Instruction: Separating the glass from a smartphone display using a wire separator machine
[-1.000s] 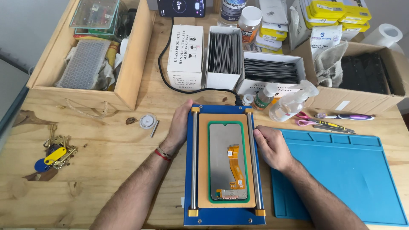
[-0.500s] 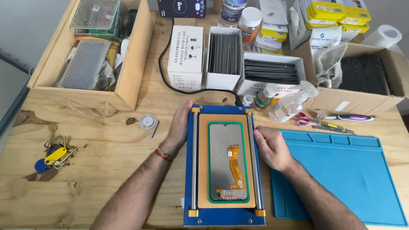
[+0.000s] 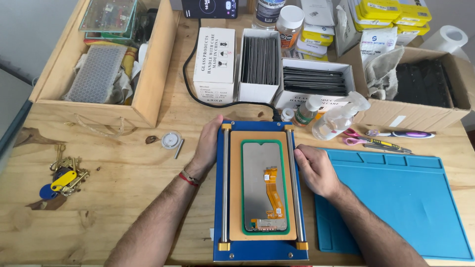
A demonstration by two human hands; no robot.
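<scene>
My left hand [image 3: 207,148] lies flat against the left edge of the blue metal separator plate [image 3: 261,249], fingers stretched along its upper corner, gripping nothing. My right hand [image 3: 316,168] rests on the plate's right edge, fingers loosely curled against the right steel rail [image 3: 294,183], also holding nothing. The plate sits at the middle of the pale wooden worktop [image 3: 114,198], between my forearms. On its tan pad lies the phone screen panel with a green frame and orange flex cable [image 3: 264,188], face down, lengthwise between the two rails. A blue silicone work mat [image 3: 405,198] lies just to the right, partly under my right forearm. A bunch of keys with yellow and blue tags [image 3: 62,175] lies well off to the left.
</scene>
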